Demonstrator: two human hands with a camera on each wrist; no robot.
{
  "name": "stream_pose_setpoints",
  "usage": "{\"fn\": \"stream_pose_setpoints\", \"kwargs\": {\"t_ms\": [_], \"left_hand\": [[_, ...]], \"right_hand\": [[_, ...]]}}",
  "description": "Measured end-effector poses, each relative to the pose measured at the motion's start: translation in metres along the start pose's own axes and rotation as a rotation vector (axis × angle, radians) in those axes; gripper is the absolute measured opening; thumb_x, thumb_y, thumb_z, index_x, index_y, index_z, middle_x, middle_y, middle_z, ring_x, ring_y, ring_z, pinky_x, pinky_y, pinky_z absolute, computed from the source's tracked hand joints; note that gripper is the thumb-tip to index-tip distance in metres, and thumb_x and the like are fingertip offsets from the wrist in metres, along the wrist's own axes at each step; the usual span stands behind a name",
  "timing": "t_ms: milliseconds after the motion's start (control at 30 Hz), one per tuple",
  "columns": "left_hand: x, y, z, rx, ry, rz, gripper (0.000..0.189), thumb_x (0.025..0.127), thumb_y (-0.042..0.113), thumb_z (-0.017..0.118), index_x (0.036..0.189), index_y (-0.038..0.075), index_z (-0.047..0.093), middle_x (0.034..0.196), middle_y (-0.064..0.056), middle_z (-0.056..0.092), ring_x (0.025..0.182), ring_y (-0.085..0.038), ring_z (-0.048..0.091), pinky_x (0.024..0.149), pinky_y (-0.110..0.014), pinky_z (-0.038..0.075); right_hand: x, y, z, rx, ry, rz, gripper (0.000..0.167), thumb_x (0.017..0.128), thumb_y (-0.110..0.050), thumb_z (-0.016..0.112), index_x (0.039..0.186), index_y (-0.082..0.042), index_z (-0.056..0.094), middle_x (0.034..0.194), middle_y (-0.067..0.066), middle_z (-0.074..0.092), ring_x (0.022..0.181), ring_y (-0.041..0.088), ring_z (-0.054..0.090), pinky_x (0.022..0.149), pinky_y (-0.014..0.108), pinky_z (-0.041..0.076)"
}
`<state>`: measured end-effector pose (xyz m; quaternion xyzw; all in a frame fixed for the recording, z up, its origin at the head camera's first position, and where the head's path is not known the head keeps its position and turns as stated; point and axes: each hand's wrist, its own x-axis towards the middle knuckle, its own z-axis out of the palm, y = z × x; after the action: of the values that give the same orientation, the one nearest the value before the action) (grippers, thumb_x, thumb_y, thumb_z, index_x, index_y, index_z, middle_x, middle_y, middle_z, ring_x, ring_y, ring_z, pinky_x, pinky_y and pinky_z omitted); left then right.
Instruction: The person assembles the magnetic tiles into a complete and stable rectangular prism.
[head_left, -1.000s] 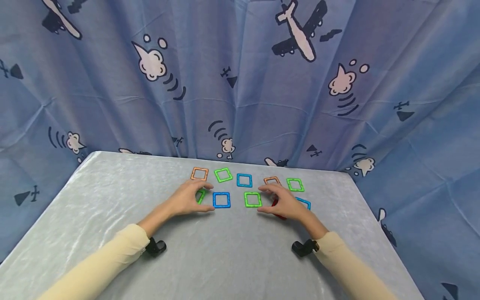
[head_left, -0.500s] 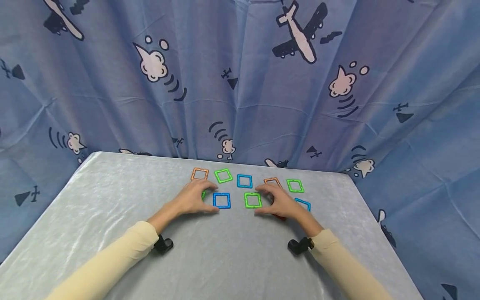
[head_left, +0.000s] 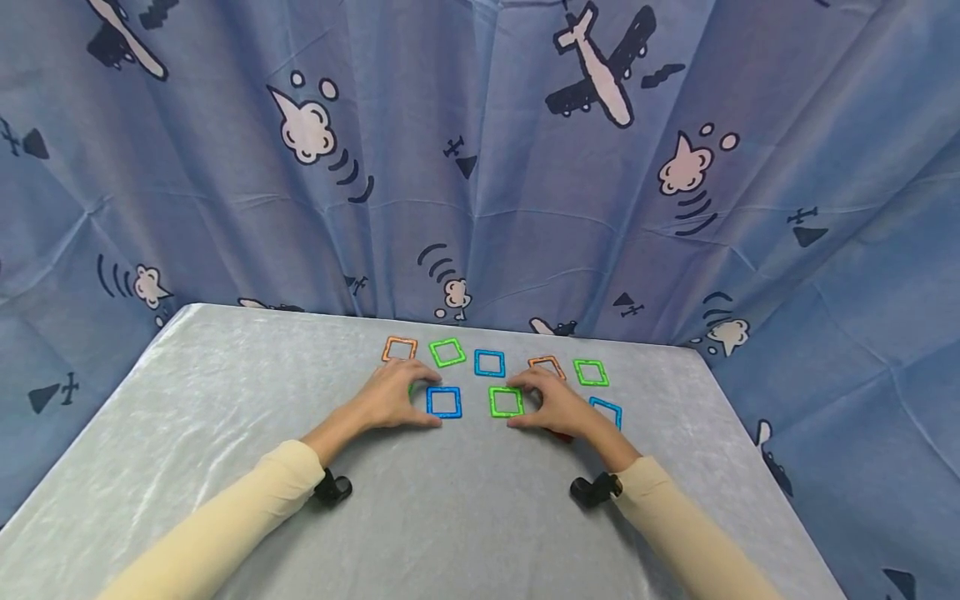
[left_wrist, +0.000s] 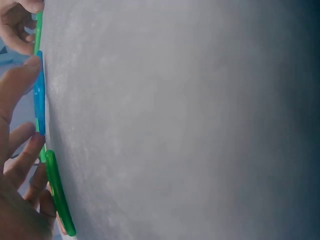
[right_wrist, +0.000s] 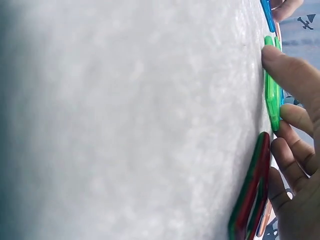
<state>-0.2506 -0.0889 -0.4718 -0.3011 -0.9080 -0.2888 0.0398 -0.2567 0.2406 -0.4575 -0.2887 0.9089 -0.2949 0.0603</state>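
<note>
On the table lie several square-frame magnetic tiles. My left hand (head_left: 390, 398) holds a blue magnetic tile (head_left: 444, 417) by its front and back edges, thumb in front and fingers behind. In the left wrist view the thumb meets one end of that blue tile (left_wrist: 40, 95), fingertips at the other. To the right, my right hand (head_left: 557, 404) grips a light green magnetic tile (head_left: 506, 414) the same way; its thumb shows on the tile (right_wrist: 271, 95) in the right wrist view. A darker green tile (left_wrist: 59, 195) sits beneath my left palm, mostly hidden. Under the right palm is a red tile (right_wrist: 255, 190).
Behind the hands runs a back row: an orange tile (head_left: 400, 337), a green tile (head_left: 447, 342), a blue tile (head_left: 490, 374), another orange tile (head_left: 546, 360) and another green tile (head_left: 591, 362). A blue tile (head_left: 606, 403) lies right of my right hand. A patterned curtain (head_left: 480, 208) hangs behind the table (head_left: 465, 517).
My left hand has moved right and my right hand slightly left, so thumbs and fingers now come round the blue and the light green tiles. The tiles stay in place.
</note>
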Motion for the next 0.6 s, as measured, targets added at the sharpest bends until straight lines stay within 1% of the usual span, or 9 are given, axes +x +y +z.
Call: {"fn": "stream_pose_setpoints", "kwargs": {"t_ms": [233, 433, 600], "left_hand": [[0.0022, -0.0003, 0.0005, -0.008, -0.012, 0.004, 0.060, 0.071, 0.041, 0.093, 0.121, 0.013, 0.074, 0.122, -0.002, 0.065, 0.117, -0.032, 0.054, 0.099, -0.054, 0.042], [0.0053, 0.0021, 0.0006, 0.000, -0.032, 0.008, 0.053, 0.074, 0.036, 0.092, 0.119, 0.013, 0.076, 0.117, -0.003, 0.065, 0.109, -0.028, 0.054, 0.093, -0.048, 0.045], [0.0067, 0.0036, 0.0007, 0.006, -0.043, 0.018, 0.051, 0.075, 0.034, 0.091, 0.118, 0.011, 0.076, 0.118, -0.005, 0.065, 0.108, -0.027, 0.054, 0.092, -0.047, 0.045]], "right_hand": [[0.0016, -0.0018, -0.0012, 0.017, 0.000, -0.031, 0.054, 0.078, -0.027, 0.092, 0.123, -0.006, 0.071, 0.117, 0.003, 0.065, 0.104, 0.023, 0.057, 0.093, 0.047, 0.048], [0.0022, -0.0026, -0.0016, 0.021, 0.000, -0.039, 0.053, 0.078, -0.027, 0.092, 0.121, -0.005, 0.072, 0.115, 0.004, 0.065, 0.103, 0.024, 0.056, 0.092, 0.047, 0.048], [0.0028, -0.0030, -0.0015, 0.021, -0.011, -0.023, 0.052, 0.078, -0.026, 0.092, 0.121, -0.005, 0.072, 0.115, 0.002, 0.064, 0.103, 0.022, 0.056, 0.093, 0.045, 0.048]]}}
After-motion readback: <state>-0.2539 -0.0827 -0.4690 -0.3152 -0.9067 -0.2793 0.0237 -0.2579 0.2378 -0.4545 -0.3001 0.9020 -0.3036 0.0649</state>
